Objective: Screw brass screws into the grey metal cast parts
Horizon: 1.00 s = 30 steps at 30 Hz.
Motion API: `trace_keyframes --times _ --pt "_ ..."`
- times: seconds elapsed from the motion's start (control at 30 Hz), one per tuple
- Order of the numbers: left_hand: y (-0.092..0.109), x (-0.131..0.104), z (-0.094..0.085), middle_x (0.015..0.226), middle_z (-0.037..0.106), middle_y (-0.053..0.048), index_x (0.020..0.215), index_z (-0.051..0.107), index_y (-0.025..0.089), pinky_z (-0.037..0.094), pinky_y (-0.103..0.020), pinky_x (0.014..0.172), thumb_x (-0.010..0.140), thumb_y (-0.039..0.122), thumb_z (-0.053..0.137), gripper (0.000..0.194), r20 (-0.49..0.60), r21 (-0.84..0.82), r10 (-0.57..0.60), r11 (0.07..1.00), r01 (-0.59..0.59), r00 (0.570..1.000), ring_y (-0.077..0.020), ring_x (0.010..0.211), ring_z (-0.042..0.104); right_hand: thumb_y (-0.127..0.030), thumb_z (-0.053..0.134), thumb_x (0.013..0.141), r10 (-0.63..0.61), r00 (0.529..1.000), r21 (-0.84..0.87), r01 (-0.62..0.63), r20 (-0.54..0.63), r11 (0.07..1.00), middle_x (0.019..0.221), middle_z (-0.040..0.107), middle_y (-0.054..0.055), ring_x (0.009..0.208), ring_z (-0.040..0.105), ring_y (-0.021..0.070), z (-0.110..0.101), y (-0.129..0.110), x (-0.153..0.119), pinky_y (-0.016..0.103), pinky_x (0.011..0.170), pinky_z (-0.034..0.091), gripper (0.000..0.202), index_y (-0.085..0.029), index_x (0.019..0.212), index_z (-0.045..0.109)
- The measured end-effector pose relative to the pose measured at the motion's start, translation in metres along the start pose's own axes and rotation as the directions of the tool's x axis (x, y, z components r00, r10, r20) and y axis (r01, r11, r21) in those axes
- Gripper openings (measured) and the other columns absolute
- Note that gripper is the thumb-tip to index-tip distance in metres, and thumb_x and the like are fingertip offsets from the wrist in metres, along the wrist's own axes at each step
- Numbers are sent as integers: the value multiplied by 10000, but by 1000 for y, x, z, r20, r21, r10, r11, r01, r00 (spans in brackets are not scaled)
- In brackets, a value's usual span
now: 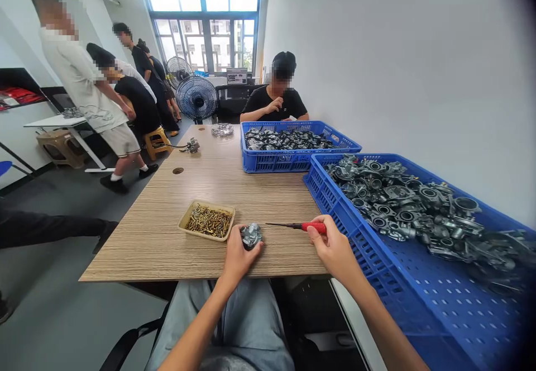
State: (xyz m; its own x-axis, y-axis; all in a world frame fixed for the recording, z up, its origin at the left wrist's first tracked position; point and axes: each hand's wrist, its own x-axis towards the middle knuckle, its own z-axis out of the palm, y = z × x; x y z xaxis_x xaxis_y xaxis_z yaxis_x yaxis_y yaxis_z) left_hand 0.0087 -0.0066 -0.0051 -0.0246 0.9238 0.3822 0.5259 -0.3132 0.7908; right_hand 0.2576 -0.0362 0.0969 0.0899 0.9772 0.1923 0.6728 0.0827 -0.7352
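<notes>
Left hand [239, 257] fingers curled round a metal carburetor body [251, 236], lower centre, beside brass jets [207, 220] on the counter [154, 242]. Right hand [338, 251] fingers pinched a screwdriver [296, 226], tip near the body, apart.

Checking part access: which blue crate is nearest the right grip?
The near crate, just beside the right grip; bare perforated floor shows at its near end. The far crate stands before the seated person, no floor visible.
</notes>
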Motion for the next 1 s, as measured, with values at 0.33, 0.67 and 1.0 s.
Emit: trace_keyframes --times 0.33,0.67,1.0 --pt "-5 -3 0 1449 524 -144 1533 329 210 386 -529 1158 853 354 729 802 151 21 159 986 -164 976 -314 1352 466 -701 597 833 122 956 457 -237 268 857 579 524 -71 398 363 95 28 54 23 220 359 308 475 -247 911 484" --pt "-8 -7 2 1608 375 -118 1616 175 258 334 -563 1232 995 320 537 721 120 73 242 965 -252 963 -299 1513 313 -707 657 807 140 894 521 -368 425 770 577 522 -77 398 342 62 34 66 26 193 367 329 505 -236 871 487" --pt "9 -6 -9 1631 362 -48 1572 317 268 272 -575 1261 955 226 510 648 226 99 243 958 -270 943 -292 1553 211 -714 611 855 -11 684 349 -358 729 866 655 501 -65 445 367 64 53 69 10 193 384 422 609 -173 1131 569"
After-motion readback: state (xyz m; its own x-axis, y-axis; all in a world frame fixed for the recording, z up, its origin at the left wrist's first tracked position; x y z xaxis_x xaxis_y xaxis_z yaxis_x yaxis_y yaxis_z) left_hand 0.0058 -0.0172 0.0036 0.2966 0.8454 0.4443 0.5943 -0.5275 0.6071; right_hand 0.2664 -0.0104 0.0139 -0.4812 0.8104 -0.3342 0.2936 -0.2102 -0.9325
